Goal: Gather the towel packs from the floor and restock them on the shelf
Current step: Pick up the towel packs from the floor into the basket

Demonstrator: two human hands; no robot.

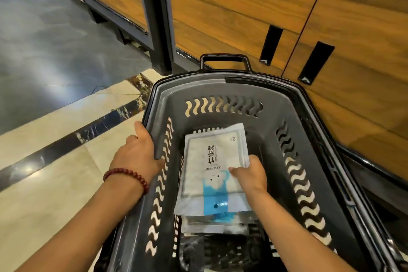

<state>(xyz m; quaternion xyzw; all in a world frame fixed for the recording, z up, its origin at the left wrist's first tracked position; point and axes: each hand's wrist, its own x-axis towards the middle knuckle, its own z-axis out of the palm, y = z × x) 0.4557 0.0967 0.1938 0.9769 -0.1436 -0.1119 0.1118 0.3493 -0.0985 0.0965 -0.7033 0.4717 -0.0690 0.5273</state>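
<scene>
I read the view from left to right. At far left the floor [44, 183] is open: pale stone crossed by a dark stripe [66, 141], with grey tile beyond it. This is the widest free room.

My left hand [139, 152], with a red bead bracelet [128, 175] at the wrist, grips the left rim of the basket [220, 117]. The thumb lies along the outside of the rim; the fingers hook over it and are mostly hidden.

The dark grey basket fills the centre. Its walls are slotted and its carry handle [225, 59] stands up at the far end. Inside lies a stack of packs [216, 225], with the top towel pack [212, 157] flat on it, printed face up.

My right hand [249, 174] is inside the basket and holds the right edge of the top towel pack, thumb on top, fingers curled round the edge.

A dark post [156, 17] and a wooden cabinet [242, 6] with black door pulls [271, 44] stand close behind and to the right of the basket, closing that side.
</scene>
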